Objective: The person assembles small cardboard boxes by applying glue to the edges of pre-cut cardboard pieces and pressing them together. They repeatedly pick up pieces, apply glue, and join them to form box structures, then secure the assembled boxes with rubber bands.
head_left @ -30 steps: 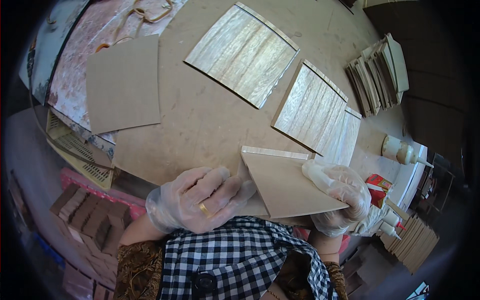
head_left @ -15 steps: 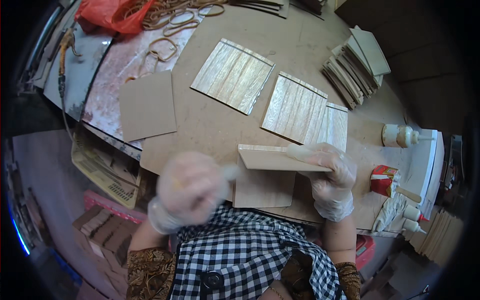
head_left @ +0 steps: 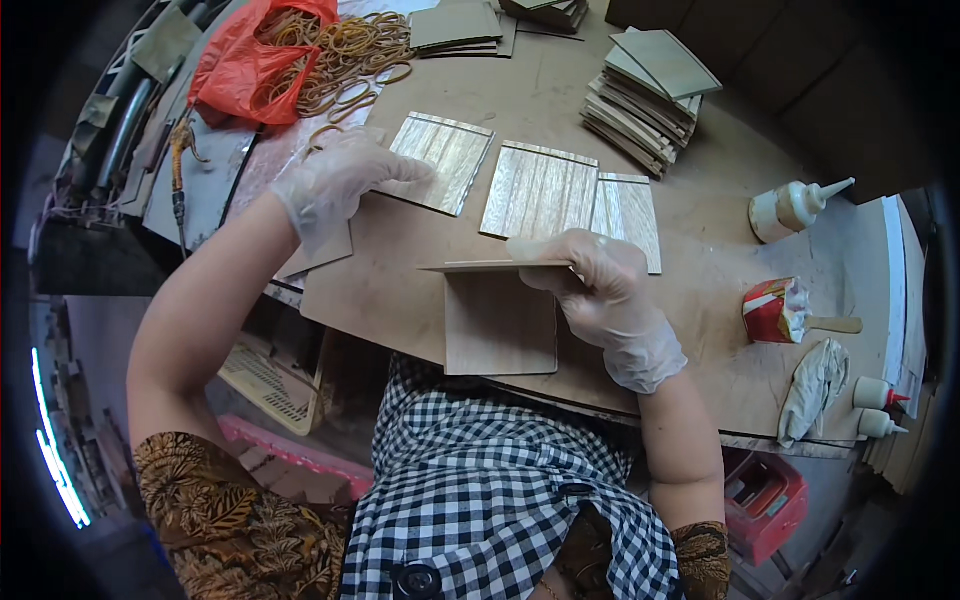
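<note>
My right hand (head_left: 605, 290), in a clear plastic glove, grips a thin wooden panel (head_left: 470, 267) seen nearly edge-on. Below that lies another wooden panel (head_left: 500, 335), flat at the table's front edge. My left hand (head_left: 345, 180), gloved too, is stretched out at the far left, its fingers extended over the near left part of a grooved light wood panel (head_left: 452, 155); whether they touch it I cannot tell. Part of a plain brown board (head_left: 325, 255) shows under my left wrist. Two more grooved panels, one (head_left: 540, 190) overlapping the other (head_left: 630, 215), lie beyond my right hand.
A red plastic bag (head_left: 240, 65) and rubber bands (head_left: 350, 50) lie at the far left. Stacked panels (head_left: 640, 110) stand at the back right. On the right are a glue bottle (head_left: 785, 212), a red tub (head_left: 770, 312) with a wooden stick, and a crumpled glove (head_left: 815, 385).
My left hand has moved from near my body to the far left, over the grooved panel. My right hand still holds its panel, now tilted more edge-on. The whole view has shifted.
</note>
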Demonstrator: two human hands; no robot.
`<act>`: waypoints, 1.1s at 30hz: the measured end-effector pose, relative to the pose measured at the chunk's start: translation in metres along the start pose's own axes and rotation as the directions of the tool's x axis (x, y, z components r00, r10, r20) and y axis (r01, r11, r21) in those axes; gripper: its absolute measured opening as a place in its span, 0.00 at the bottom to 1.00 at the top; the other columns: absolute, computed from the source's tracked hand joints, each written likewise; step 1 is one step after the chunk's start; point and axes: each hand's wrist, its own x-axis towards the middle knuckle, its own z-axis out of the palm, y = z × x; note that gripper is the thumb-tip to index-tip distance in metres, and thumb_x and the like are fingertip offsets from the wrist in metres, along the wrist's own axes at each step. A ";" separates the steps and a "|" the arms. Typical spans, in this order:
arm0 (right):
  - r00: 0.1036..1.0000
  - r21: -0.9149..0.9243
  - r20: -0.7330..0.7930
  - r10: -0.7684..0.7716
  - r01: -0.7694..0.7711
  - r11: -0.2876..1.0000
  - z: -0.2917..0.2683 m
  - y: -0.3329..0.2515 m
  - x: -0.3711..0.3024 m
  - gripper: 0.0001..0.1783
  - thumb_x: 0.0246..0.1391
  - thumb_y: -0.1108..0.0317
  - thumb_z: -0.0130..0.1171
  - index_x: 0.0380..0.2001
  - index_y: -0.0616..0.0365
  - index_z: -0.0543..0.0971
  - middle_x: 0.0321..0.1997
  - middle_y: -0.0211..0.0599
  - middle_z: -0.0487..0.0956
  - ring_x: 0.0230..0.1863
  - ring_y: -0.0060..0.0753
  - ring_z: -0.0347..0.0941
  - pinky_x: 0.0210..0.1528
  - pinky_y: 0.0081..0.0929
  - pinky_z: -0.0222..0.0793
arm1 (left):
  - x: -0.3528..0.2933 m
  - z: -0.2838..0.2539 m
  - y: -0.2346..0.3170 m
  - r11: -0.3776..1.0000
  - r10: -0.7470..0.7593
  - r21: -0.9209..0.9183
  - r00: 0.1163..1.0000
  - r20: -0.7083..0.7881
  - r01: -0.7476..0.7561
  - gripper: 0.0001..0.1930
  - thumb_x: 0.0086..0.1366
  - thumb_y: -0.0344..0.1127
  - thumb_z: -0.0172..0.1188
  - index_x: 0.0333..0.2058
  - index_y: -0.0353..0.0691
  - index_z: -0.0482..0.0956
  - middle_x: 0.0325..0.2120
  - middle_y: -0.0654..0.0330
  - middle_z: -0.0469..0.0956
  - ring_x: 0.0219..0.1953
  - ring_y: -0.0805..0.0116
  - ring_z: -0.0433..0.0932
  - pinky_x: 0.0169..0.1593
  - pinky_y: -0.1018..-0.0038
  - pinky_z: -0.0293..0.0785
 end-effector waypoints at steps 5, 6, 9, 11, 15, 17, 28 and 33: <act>1.000 0.019 -0.013 -0.028 0.028 0.999 0.001 0.002 -0.002 0.16 0.40 0.82 0.63 0.33 0.52 0.82 0.29 0.36 0.82 0.29 0.39 0.79 0.31 0.31 0.74 | 0.024 0.015 0.014 0.951 -0.247 0.173 0.965 -0.085 0.258 0.19 0.53 0.44 0.73 0.34 0.34 0.83 0.27 0.61 0.80 0.29 0.70 0.77 0.34 0.70 0.72; 0.999 0.024 -0.014 -0.032 0.033 0.999 0.002 0.001 -0.002 0.15 0.41 0.81 0.64 0.33 0.52 0.82 0.29 0.36 0.82 0.29 0.40 0.79 0.31 0.31 0.74 | 0.028 0.019 0.015 0.921 -0.344 0.129 0.924 -0.167 0.367 0.19 0.51 0.45 0.75 0.28 0.33 0.84 0.23 0.61 0.79 0.24 0.72 0.75 0.30 0.71 0.71; 0.998 -0.045 -0.007 -0.059 0.059 0.997 0.000 -0.001 0.000 0.16 0.40 0.87 0.64 0.34 0.57 0.83 0.29 0.37 0.83 0.30 0.32 0.82 0.33 0.24 0.77 | 0.036 0.018 0.002 0.927 -0.376 -0.054 0.920 -0.107 0.372 0.21 0.49 0.47 0.77 0.31 0.33 0.84 0.25 0.60 0.80 0.25 0.73 0.75 0.30 0.71 0.71; 0.999 -0.020 -0.025 -0.039 0.038 0.999 0.001 0.002 -0.001 0.10 0.43 0.80 0.64 0.30 0.54 0.80 0.27 0.38 0.80 0.28 0.40 0.79 0.30 0.31 0.73 | 0.032 0.011 0.005 0.933 -0.338 -0.128 0.941 0.017 0.337 0.24 0.47 0.47 0.78 0.33 0.33 0.83 0.23 0.60 0.80 0.24 0.74 0.75 0.30 0.71 0.71; 0.999 -0.016 -0.034 -0.031 0.031 0.999 0.001 0.001 -0.001 0.06 0.44 0.77 0.64 0.26 0.54 0.77 0.25 0.39 0.79 0.28 0.44 0.77 0.29 0.35 0.71 | 0.031 0.013 0.029 0.904 -0.234 0.317 0.952 -0.196 0.287 0.40 0.40 0.46 0.81 0.50 0.30 0.76 0.36 0.50 0.82 0.39 0.62 0.80 0.44 0.68 0.75; 0.998 -0.010 -0.034 -0.046 0.045 0.999 0.002 0.002 -0.001 0.06 0.45 0.76 0.65 0.26 0.54 0.78 0.25 0.39 0.79 0.28 0.44 0.77 0.29 0.35 0.71 | 0.027 0.005 0.026 0.826 0.117 0.563 0.982 -0.145 -0.015 0.52 0.37 0.46 0.81 0.60 0.32 0.65 0.50 0.43 0.73 0.54 0.52 0.71 0.57 0.66 0.67; 0.999 0.004 -0.034 -0.025 0.025 1.000 0.001 0.001 -0.001 0.08 0.43 0.77 0.66 0.29 0.53 0.81 0.28 0.36 0.81 0.29 0.40 0.79 0.30 0.32 0.73 | 0.044 -0.015 0.004 0.690 0.276 0.645 0.943 0.183 -0.328 0.69 0.28 0.45 0.83 0.69 0.37 0.48 0.67 0.41 0.52 0.70 0.46 0.50 0.72 0.64 0.49; 0.999 0.002 -0.042 -0.027 0.027 1.000 0.002 0.003 -0.001 0.09 0.43 0.77 0.67 0.29 0.53 0.81 0.28 0.37 0.81 0.29 0.40 0.79 0.30 0.31 0.73 | 0.033 -0.020 0.019 0.810 0.246 0.516 0.960 0.131 -0.278 0.57 0.31 0.39 0.83 0.61 0.37 0.59 0.58 0.47 0.65 0.63 0.49 0.63 0.65 0.63 0.61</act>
